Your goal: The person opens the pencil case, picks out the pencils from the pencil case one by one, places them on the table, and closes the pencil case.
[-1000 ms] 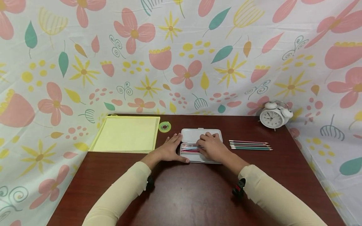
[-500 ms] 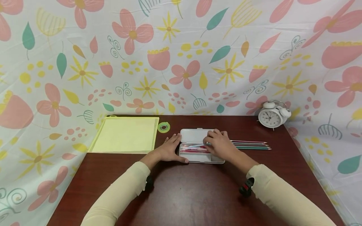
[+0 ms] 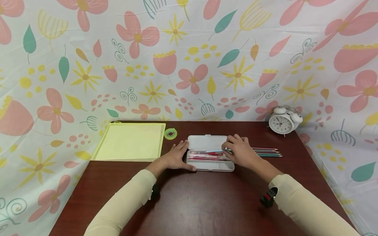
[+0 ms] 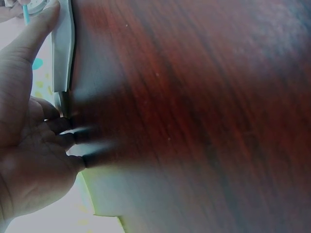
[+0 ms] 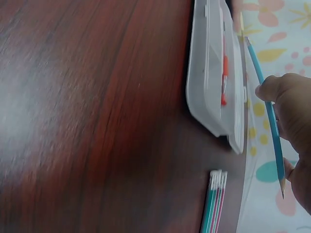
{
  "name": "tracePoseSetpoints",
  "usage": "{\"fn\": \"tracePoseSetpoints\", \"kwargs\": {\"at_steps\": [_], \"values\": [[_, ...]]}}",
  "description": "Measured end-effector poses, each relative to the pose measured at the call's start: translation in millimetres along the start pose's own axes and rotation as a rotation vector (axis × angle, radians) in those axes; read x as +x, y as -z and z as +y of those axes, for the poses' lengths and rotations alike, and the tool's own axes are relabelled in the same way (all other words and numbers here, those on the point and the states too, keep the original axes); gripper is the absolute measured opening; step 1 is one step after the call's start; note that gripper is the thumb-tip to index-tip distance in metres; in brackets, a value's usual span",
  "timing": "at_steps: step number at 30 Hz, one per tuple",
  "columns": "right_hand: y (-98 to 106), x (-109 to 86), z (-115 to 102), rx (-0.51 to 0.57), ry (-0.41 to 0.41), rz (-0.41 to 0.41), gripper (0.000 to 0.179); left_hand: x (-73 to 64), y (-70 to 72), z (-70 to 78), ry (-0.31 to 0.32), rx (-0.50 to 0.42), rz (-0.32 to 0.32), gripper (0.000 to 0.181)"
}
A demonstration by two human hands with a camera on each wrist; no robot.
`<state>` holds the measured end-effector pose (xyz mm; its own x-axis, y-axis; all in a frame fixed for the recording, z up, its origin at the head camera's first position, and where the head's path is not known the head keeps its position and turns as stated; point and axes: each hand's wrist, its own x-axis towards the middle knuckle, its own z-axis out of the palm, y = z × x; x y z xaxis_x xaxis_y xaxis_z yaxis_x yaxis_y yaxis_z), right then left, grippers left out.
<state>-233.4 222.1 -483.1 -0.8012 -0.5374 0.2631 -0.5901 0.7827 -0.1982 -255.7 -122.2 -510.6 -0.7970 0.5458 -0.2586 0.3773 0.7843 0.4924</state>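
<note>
An open white pencil case lies on the dark wooden table, lid folded back, with red and white pens or pencils in its rear compartment. My left hand rests at the case's left end, fingers spread and thumb along the front corner. In the left wrist view, its thumb lies against the case. Above the right part of the case, my right hand pinches a light blue pencil, its sharpened tip past the fingers and its other end toward the case. A red pen shows inside.
Several pencils lie in a row right of the case, partly behind my right hand. A white alarm clock stands at back right. Left are a green tape roll and a yellow-edged sheet or pouch. A flowered cloth hangs behind.
My right hand has come up out of the case with the blue pencil and moved right, toward the row of pencils. My left hand has stayed at the case's left end.
</note>
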Motion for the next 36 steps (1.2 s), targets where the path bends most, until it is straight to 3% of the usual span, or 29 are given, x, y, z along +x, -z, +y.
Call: {"fn": "tracePoseSetpoints", "kwargs": {"at_steps": [8, 15, 22, 29, 36], "values": [[4.8, -17.7, 22.1, -0.04, -0.033, -0.014, 0.008, 3.9, -3.5, -3.7, 0.011, -0.002, -0.01, 0.14], [11.0, -39.6, 44.3, -0.07, -0.037, 0.036, 0.009, 9.8, -9.3, -11.6, 0.022, -0.014, -0.012, 0.143], [15.7, -66.1, 67.8, -0.09, -0.018, 0.086, 0.015, 2.0, -2.7, -4.5, -0.005, -0.04, -0.002, 0.143], [15.9, -88.9, 88.0, -0.108, -0.058, 0.058, 0.017, 1.7, -2.8, -5.1, -0.015, -0.032, 0.007, 0.144], [15.5, -97.3, 92.9, -0.16, -0.057, 0.038, 0.017, -1.5, 1.0, 0.7, -0.009, -0.012, 0.001, 0.138]]}}
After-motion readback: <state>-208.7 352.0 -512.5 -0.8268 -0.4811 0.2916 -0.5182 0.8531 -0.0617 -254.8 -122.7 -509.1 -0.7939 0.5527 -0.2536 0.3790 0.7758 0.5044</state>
